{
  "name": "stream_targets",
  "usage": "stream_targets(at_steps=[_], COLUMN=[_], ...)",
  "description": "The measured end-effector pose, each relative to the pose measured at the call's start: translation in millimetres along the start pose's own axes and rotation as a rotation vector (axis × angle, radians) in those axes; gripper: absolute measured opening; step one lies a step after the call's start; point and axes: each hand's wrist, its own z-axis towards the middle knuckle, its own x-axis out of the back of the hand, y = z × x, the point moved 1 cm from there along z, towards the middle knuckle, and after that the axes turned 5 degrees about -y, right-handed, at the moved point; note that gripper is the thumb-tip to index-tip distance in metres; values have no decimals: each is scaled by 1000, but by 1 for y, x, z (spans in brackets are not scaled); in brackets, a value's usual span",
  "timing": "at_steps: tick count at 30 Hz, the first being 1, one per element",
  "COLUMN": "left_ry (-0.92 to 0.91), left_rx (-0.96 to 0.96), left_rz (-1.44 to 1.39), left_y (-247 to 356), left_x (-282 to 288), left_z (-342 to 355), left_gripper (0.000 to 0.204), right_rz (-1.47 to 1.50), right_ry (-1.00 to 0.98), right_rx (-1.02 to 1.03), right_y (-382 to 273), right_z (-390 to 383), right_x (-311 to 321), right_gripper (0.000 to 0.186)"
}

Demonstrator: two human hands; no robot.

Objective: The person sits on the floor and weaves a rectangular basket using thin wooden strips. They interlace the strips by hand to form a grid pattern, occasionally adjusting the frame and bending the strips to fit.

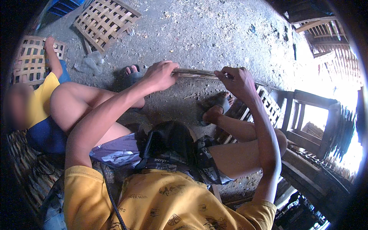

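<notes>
A thin bundle of brown strips, like split bamboo (197,73), is stretched level in front of me above the floor. My left hand (161,75) is closed around its left end. Further right, my right hand (238,81) grips it with the fingers bent and the thumb against it. A thin length of the strips runs on past my right hand, out to the right. Both arms are raised over my spread knees, and my sandalled feet are on the floor below.
A woven slat panel (107,23) lies at the far left, near a clear plastic bag (90,62). At the left, a person in yellow (45,90) touches another woven panel (28,61). A wooden frame (312,99) stands right, beside a white-lit woven panel (269,107). Scraps litter the floor (191,34).
</notes>
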Motion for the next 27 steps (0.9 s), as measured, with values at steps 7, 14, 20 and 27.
stream_targets(at_steps=[7,14,20,27], left_ry=[-7,20,-126,3], left_rx=[10,-26,37,-125], left_rz=[26,12,124,82], left_y=[6,4,-1,0], left_x=[0,-1,3,-9], left_z=[-3,-4,9,7], left_gripper=[25,20,22,27], right_rz=[-22,-89,-306,-414], right_ry=[-18,-39,-45,43], right_rx=[-3,-13,-97,-119], right_y=[2,-9,-37,-42], right_z=[4,8,17,13], right_x=[-8,-4,3,11], right_gripper=[38,38,38,37])
